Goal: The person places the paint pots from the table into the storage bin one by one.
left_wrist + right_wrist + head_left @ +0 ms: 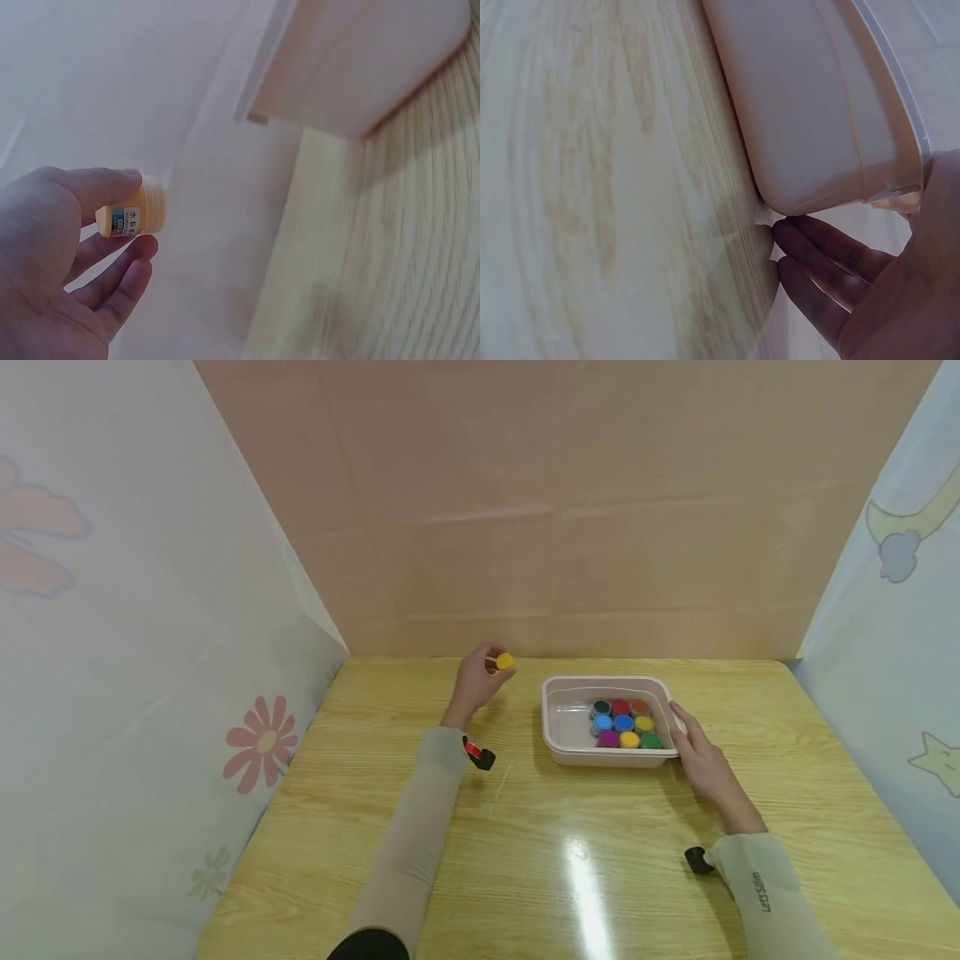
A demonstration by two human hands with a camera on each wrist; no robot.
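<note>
Between thumb and fingers, my left hand (477,681) pinches a small yellow paint pot (135,207), raised to the left of the box. A printed label shows on the pot's side in the left wrist view. On the table, a pale pink plastic box (607,760) carries several paint pots (623,723) in its right part, with lids in various colours. My right hand (705,764) holds the right end of this box, thumb at the rim. From the right wrist, its fingers (832,247) show against the lower outer wall; the thumb is mostly hidden.
The wood-grain table (525,860) reaches back to a brown papered wall (555,527). Pale sheets with flower and star prints hang on both sides. Bare table lies left of and in front of the box.
</note>
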